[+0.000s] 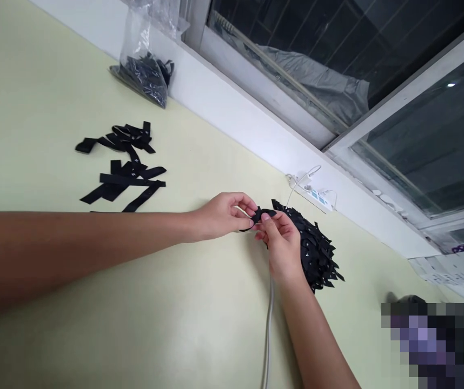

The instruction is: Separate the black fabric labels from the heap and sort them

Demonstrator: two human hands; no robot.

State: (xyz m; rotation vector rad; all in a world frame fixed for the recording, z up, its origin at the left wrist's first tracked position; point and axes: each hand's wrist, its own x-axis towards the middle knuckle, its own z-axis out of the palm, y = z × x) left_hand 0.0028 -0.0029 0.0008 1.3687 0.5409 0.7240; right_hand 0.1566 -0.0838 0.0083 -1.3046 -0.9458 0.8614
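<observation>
Between my two hands is a short black fabric strap (259,215), bent into a curve. My left hand (229,213) pinches its left end between thumb and fingers. My right hand (283,237) grips the other end, thumb on top. Just behind my right hand lies a big heap of black straps (317,251), several with small light marks; my hand hides part of it. Off to the left, loose black straps (128,178) lie in two small groups on the pale green table (199,319).
A clear plastic bag (145,70) with black pieces stands by the wall. A power strip (315,195) with white cords lies along the wall. A grey cable (270,329) crosses the table below my hands. White boxes (451,267) and a pixelated area are at right.
</observation>
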